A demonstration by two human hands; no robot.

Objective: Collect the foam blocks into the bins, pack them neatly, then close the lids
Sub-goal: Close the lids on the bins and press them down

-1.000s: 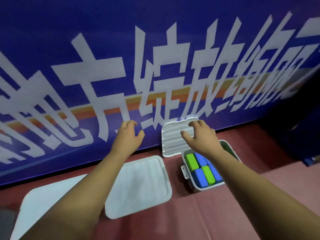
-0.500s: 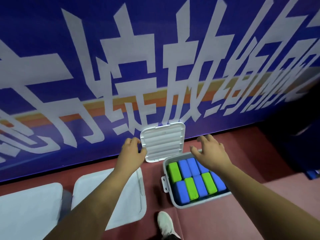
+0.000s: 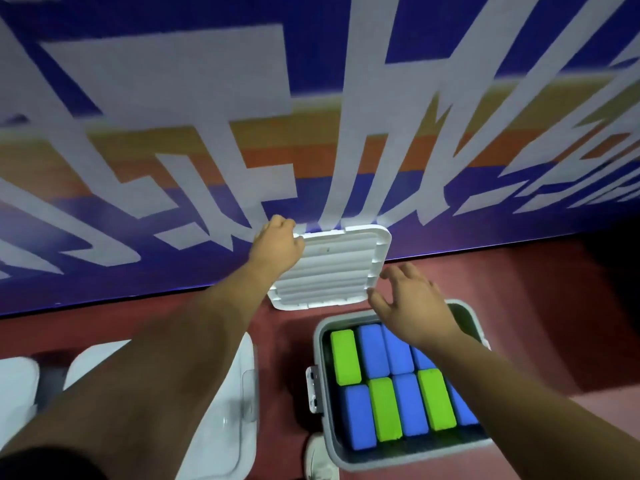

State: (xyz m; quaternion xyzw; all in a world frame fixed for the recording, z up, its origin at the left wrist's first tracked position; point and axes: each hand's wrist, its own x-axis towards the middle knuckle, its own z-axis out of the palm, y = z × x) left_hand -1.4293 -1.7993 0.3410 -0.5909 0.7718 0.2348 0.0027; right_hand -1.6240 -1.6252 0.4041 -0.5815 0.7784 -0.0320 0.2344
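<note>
An open white bin (image 3: pixel 320 344) stands on the red floor, packed with blue foam blocks (image 3: pixel 372 348) and green foam blocks (image 3: pixel 344 356) in two neat rows. Its ribbed white lid (image 3: pixel 332 268) leans upright against the blue banner behind the bin. My left hand (image 3: pixel 275 245) grips the lid's upper left corner. My right hand (image 3: pixel 410 301) hovers with spread fingers just right of the lid's lower right edge, above the bin's back rim; whether it touches the lid is unclear. My right forearm hides part of the blocks.
Two closed white bins stand to the left, one (image 3: pixel 221 420) under my left forearm, another (image 3: pixel 17 386) at the left edge. A blue banner (image 3: pixel 207 98) with large white characters forms the back wall. My shoe (image 3: pixel 320 459) shows beside the open bin.
The view has drawn closer and lower. My left hand moved up the lid's left edge to grip its top corner. My right hand shifted left toward the lid's right edge.
</note>
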